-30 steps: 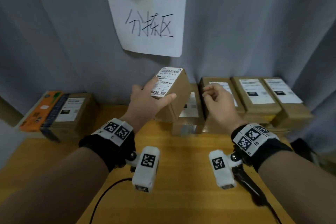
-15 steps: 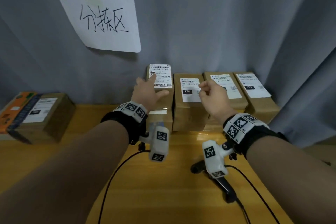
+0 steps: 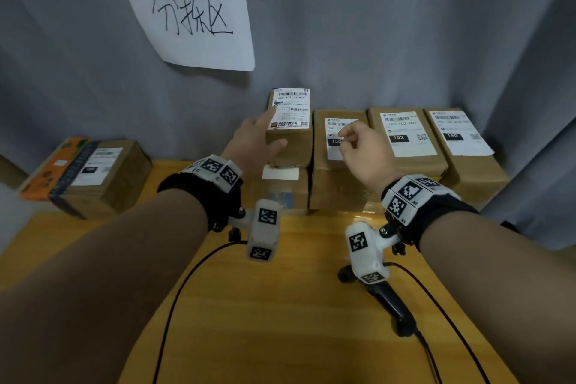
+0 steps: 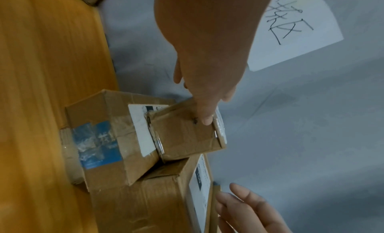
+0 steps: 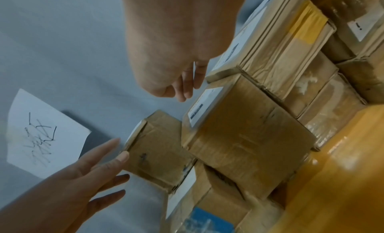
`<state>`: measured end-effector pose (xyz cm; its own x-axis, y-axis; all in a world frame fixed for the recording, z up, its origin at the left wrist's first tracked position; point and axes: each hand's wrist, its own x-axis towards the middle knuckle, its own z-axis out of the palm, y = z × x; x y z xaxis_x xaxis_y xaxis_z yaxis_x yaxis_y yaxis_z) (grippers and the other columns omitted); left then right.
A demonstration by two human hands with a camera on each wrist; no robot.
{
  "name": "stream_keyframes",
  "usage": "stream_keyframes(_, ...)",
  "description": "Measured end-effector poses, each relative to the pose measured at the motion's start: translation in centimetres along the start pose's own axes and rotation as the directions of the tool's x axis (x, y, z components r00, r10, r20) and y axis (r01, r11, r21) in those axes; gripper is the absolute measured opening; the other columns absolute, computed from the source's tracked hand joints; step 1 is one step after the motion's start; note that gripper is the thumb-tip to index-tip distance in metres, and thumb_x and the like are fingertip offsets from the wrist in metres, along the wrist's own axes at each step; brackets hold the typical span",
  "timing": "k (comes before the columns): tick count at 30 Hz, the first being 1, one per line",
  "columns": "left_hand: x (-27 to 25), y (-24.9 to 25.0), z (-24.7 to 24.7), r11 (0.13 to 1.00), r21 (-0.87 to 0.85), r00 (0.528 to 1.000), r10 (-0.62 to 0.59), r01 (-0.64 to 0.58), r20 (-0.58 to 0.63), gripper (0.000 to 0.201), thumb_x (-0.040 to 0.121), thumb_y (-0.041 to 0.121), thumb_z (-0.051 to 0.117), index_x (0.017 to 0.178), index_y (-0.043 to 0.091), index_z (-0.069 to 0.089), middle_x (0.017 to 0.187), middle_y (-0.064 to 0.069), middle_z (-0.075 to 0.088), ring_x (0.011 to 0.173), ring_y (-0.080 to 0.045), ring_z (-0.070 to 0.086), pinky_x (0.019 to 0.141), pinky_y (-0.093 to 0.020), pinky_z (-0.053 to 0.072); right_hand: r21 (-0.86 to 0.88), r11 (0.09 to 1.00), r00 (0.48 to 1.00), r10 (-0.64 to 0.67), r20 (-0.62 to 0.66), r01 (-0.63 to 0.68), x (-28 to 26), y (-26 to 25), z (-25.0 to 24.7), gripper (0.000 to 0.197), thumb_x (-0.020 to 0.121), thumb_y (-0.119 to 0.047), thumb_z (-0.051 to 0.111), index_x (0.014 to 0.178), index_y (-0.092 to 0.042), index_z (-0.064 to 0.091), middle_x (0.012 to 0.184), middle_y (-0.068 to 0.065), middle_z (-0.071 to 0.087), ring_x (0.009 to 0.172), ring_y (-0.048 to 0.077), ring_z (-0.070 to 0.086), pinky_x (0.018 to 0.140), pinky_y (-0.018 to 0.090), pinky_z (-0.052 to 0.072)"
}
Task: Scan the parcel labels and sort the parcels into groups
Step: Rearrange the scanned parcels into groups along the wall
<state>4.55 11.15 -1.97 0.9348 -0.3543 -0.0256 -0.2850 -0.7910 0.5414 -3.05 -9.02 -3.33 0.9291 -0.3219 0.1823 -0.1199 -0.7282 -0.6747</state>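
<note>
parcels line the back of the wooden desk [image 3: 280, 305] against a grey curtain [image 3: 405, 40]. the small parcel [image 3: 290, 146] with its white label [image 3: 291, 109] facing up sits on top of a lower box [image 3: 280, 193], which carries blue tape on its front face. the left hand [image 3: 252, 146] is at the small parcel's near left corner: its thumb lies flat on the front face, near the top edge, and its straight forefinger reaches along the label's left edge. from the right wrist view the other fingers [image 5: 108, 198] are spread and straight, off to the side of the box, so the hand touches the parcel rather than gripping it.

just to the right stands a taller parcel [image 3: 339, 184] whose label shows "150". the right hand [image 3: 364, 153] hovers above that label with its fingers loosely curled and nothing in them; i cannot tell whether it touches the parcel. further right are two more labelled parcels side by side, one marked "102" [image 3: 408, 140] and one marked "150" [image 3: 458, 140].

well apart, at the desk's left end, another cardboard parcel [image 3: 103, 178] sits beside an orange packet [image 3: 53, 165]. a paper sign [image 3: 190, 9] with handwritten characters hangs on the curtain above. a black handheld scanner [image 3: 389, 305] lies on the desk under the right forearm, with black cables [image 3: 174, 299] trailing toward the near edge.
</note>
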Motion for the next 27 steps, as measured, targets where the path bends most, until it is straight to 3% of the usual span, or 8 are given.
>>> stream_keyframes(2,-1.0,-0.8,-0.7,1.0,-0.012,1.0,-0.014,0.013,-0.026,0.067,0.095,0.032,0.057,0.152,0.027,0.022,0.147,-0.016,0.035,0.136,-0.033,0.034,0.109,-0.043,0.032,0.002,1.0,1.0,-0.016,0.001,0.016,-0.4,-1.0,0.4,0.018,0.096,-0.011,0.049,0.109,-0.016,0.061,0.087,-0.005,0.061,0.073,0.007,0.056,0.062,0.015,0.044)
stream_keyframes(5,-2.4,-2.5,-1.9,0.999,-0.001,0.998,-0.045,0.045,-0.047,0.062,0.096,0.03,0.056,0.15,0.02,0.027,0.147,-0.02,0.032,0.136,-0.037,0.034,0.11,-0.043,0.03,0.046,0.998,0.999,-0.05,0.007,0.05,-1.1,-3.0,1.6,0.017,0.094,-0.011,0.05,0.106,-0.015,0.061,0.086,-0.005,0.061,0.078,0.011,0.057,0.071,0.024,0.049)
stream_keyframes(10,-3.8,-7.5,-4.2,0.995,-0.036,0.992,-0.095,0.092,-0.079,0.062,0.095,0.032,0.057,0.149,0.014,0.031,0.146,-0.018,0.032,0.134,-0.037,0.036,0.112,-0.044,0.03,0.075,0.99,0.991,-0.127,0.047,0.123,-1.6,-8.2,5.6,0.017,0.093,-0.01,0.052,0.105,-0.013,0.064,0.091,-0.002,0.063,0.085,0.016,0.059,0.078,0.029,0.051)
stream_keyframes(14,-5.2,-13.2,-6.8,0.99,-0.053,0.988,-0.133,0.129,-0.081,0.059,0.096,0.033,0.056,0.147,0.014,0.034,0.148,-0.016,0.032,0.137,-0.034,0.033,0.114,-0.042,0.028,0.113,0.983,0.986,-0.154,0.07,0.146,-1.7,-12.7,10.9,0.016,0.094,-0.012,0.052,0.104,-0.015,0.064,0.089,-0.003,0.064,0.082,0.018,0.062,0.077,0.037,0.054)
stream_keyframes(18,-6.4,-21.2,-9.6,0.977,-0.061,0.976,-0.206,0.202,-0.066,0.054,0.096,0.032,0.055,0.144,0.013,0.038,0.144,-0.014,0.037,0.133,-0.032,0.037,0.111,-0.04,0.03,0.175,0.974,0.985,-0.157,0.067,0.144,-2.4,-16.6,17.1,0.014,0.094,-0.011,0.053,0.1,-0.017,0.064,0.081,-0.005,0.063,0.074,0.012,0.059,0.072,0.027,0.049)
stream_keyframes(21,-6.9,-27.4,-11.3,0.958,-0.019,0.955,-0.286,0.285,-0.085,0.055,0.096,0.034,0.054,0.144,0.012,0.037,0.144,-0.016,0.038,0.132,-0.033,0.037,0.11,-0.043,0.03,0.199,0.971,0.982,-0.159,0.107,0.135,-2.7,-18.8,22.0,0.013,0.093,-0.011,0.054,0.097,-0.018,0.064,0.082,-0.004,0.064,0.073,0.014,0.059,0.072,0.028,0.05)
stream_keyframes(24,-7.3,-32.2,-12.3,0.927,0.022,0.924,-0.371,0.374,-0.098,0.055,0.096,0.031,0.055,0.143,0.007,0.038,0.146,-0.019,0.036,0.134,-0.037,0.034,0.11,-0.045,0.029,0.212,0.974,0.98,-0.121,0.159,0.085,-3.2,-20.4,26.5,0.014,0.093,-0.008,0.053,0.097,-0.019,0.062,0.08,-0.007,0.06,0.068,0.01,0.054,0.066,0.021,0.04)
stream_keyframes(27,-7.3,-36.0,-12.5,0.888,0.057,0.888,-0.451,0.457,-0.09,0.065,0.092,0.038,0.06,0.145,0.01,0.035,0.148,-0.023,0.03,0.136,-0.04,0.029,0.111,-0.047,0.025,0.219,0.976,0.967,-0.063,0.246,0.008,-3.8,-21.3,30.2,0.016,0.094,-0.006,0.051,0.1,-0.018,0.059,0.079,-0.015,0.054,0.068,0.003,0.05,0.067,0.017,0.036)
